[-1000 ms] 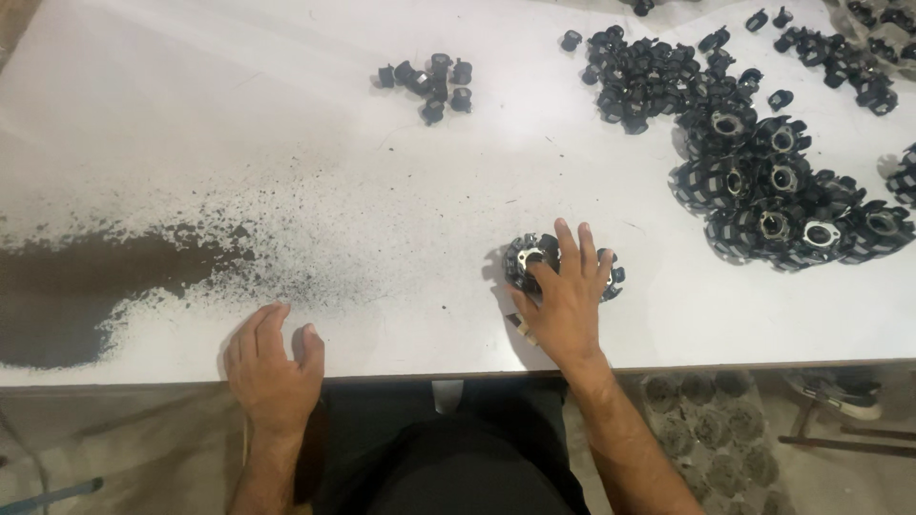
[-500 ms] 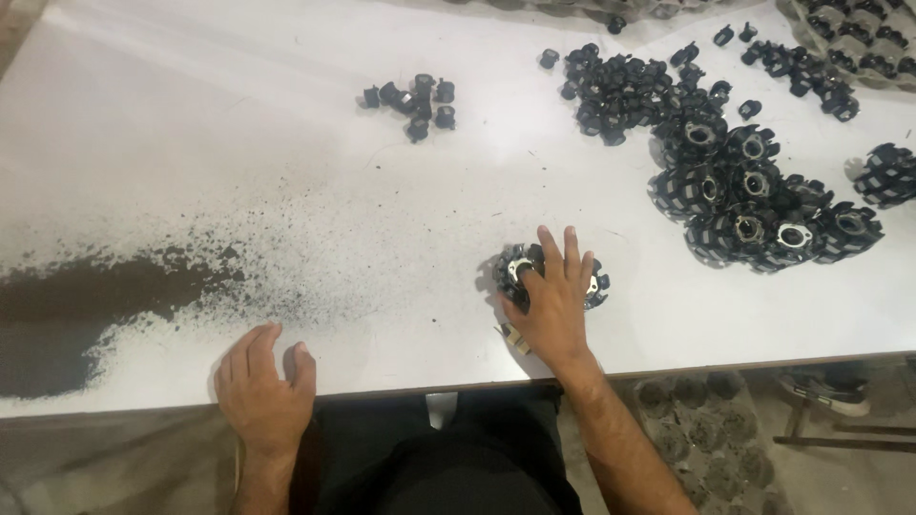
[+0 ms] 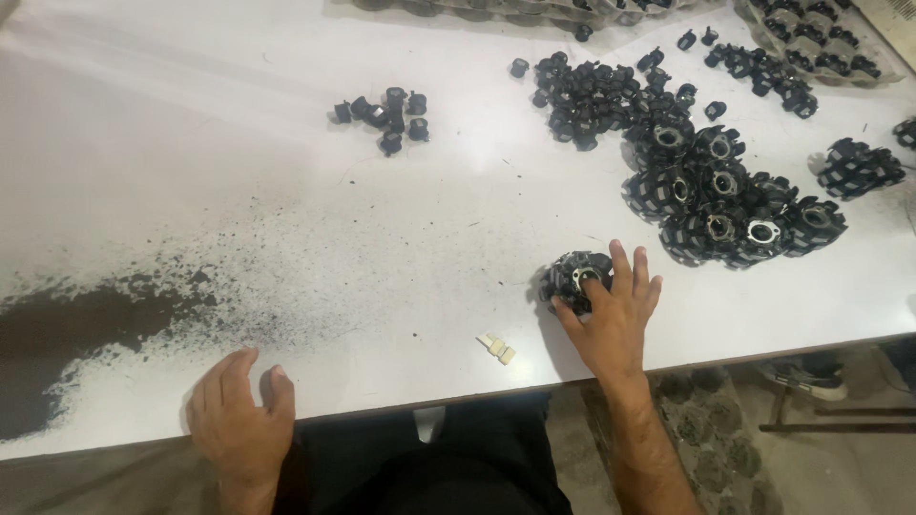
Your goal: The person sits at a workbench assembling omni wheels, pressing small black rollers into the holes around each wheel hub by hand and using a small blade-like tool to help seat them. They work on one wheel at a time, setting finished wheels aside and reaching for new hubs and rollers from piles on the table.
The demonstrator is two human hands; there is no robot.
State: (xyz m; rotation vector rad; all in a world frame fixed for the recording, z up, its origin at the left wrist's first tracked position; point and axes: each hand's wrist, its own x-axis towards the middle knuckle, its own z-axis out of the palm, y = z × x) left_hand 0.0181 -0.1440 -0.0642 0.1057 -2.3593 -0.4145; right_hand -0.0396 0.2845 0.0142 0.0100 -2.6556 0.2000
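Note:
My right hand (image 3: 611, 319) lies on a round black slotted part (image 3: 571, 277) with a metal centre, fingers spread over its right side. My left hand (image 3: 239, 415) rests flat on the near edge of the white table (image 3: 239, 191), holding nothing. A small pale clip-like piece (image 3: 497, 348) lies on the table just left of my right wrist. A heap of the same round black parts (image 3: 720, 195) sits to the upper right of my right hand.
A small cluster of little black caps (image 3: 385, 113) lies at the upper middle. More small black pieces (image 3: 596, 95) spread at the top right, with trays (image 3: 821, 43) beyond. Dark powder (image 3: 76, 324) covers the table's left side. A lone black part (image 3: 859, 167) sits far right.
The pale clip-like piece now shows on the table beside my right wrist. My right hand has slid to the right side of the black part, uncovering its left half.

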